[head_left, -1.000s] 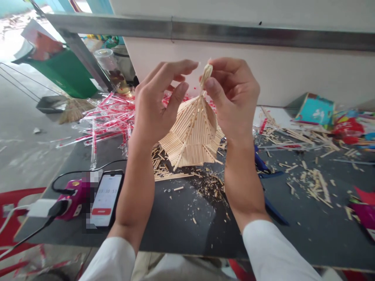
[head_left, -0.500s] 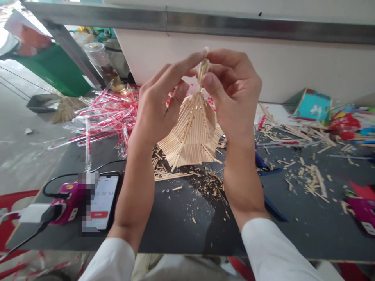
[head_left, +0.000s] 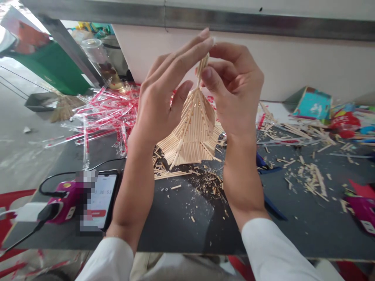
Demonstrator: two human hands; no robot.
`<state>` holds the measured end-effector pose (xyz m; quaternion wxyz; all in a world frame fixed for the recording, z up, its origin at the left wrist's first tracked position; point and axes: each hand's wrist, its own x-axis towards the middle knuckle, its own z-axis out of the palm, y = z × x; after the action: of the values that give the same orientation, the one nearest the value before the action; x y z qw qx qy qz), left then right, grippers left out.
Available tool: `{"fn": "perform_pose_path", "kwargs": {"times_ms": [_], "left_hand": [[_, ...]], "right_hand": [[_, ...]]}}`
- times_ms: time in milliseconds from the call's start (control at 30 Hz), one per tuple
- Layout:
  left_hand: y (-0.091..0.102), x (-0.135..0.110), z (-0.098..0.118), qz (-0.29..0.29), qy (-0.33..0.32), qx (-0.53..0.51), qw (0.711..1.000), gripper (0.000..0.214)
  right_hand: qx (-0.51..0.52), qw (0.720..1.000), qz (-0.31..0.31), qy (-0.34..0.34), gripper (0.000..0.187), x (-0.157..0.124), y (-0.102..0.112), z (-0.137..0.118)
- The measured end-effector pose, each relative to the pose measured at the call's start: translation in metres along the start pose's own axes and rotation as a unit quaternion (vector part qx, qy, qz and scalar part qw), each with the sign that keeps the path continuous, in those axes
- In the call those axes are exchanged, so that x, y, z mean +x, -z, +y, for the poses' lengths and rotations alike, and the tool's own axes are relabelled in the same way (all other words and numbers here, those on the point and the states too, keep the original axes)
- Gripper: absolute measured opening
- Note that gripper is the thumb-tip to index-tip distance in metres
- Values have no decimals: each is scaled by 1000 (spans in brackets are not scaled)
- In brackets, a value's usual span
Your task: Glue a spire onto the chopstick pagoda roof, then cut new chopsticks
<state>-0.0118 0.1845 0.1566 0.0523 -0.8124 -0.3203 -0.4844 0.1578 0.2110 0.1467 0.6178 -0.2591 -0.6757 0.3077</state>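
A cone-shaped roof model made of thin wooden sticks (head_left: 195, 121) stands on the dark table, topped by a narrow bundle of upright sticks (head_left: 202, 67). My right hand (head_left: 238, 84) pinches this bundle, its thumb on the near side and its other fingers bent behind. My left hand (head_left: 164, 93) is on the other side with fingers stretched up toward the tip and the thumb apart. Its index fingertip meets the right fingertips just above the bundle, where a small whitish bit shows. Both wrists hide parts of the model's sides.
Clear-and-red plastic wrappers (head_left: 107, 113) are heaped at the left. A phone (head_left: 104, 201) lies beside a purple power strip (head_left: 63, 201). Stick offcuts (head_left: 313, 179) litter the right side, near a blue-handled tool (head_left: 274, 207). A turquoise box (head_left: 313, 103) stands farther back.
My left fingers have straightened and moved up past the tip, so a second fingertip now shows above. My right hand keeps its pinch and has shifted only slightly.
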Motion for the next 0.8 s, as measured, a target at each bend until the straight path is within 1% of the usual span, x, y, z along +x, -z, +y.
{"fn": "perform_pose_path", "kwargs": {"times_ms": [100, 133, 267, 333, 400, 467, 533, 600, 667, 733, 800], "left_hand": [[0, -1, 6, -28, 47, -20, 998, 46], [0, -1, 7, -25, 53, -26, 998, 45], [-5, -1, 7, 12, 66, -41, 997, 46], [-8, 2, 5, 31, 61, -47, 997, 47], [-11, 4, 3, 55, 43, -58, 996, 43], [-14, 6, 2, 73, 40, -78, 993, 32], [-16, 6, 1, 81, 48, -97, 991, 26], [-18, 6, -1, 70, 59, -92, 992, 28], [-21, 5, -6, 61, 53, -71, 994, 31], [-24, 4, -13, 59, 32, -58, 996, 33], [-27, 4, -20, 72, -1, -61, 996, 32]], "right_hand": [[-4, 1000, 9, -5, 41, 0, 1, -1], [4, 1000, 12, -7, 40, 0, 1, -2], [51, 999, 1, -2, 28, -1, 2, -7], [79, 997, 5, 11, 22, -1, 1, -7], [99, 995, 16, 26, 20, 0, -1, -6], [85, 996, 16, 25, 19, 0, -1, -4], [38, 999, 12, 13, 18, 1, 2, -5], [-20, 1000, 3, -1, 20, 0, 11, -10], [-81, 997, -4, -15, 25, -2, 26, -22], [-152, 988, 16, -27, 31, -8, 47, -38], [-224, 972, 58, -27, 30, -17, 72, -50]]}}
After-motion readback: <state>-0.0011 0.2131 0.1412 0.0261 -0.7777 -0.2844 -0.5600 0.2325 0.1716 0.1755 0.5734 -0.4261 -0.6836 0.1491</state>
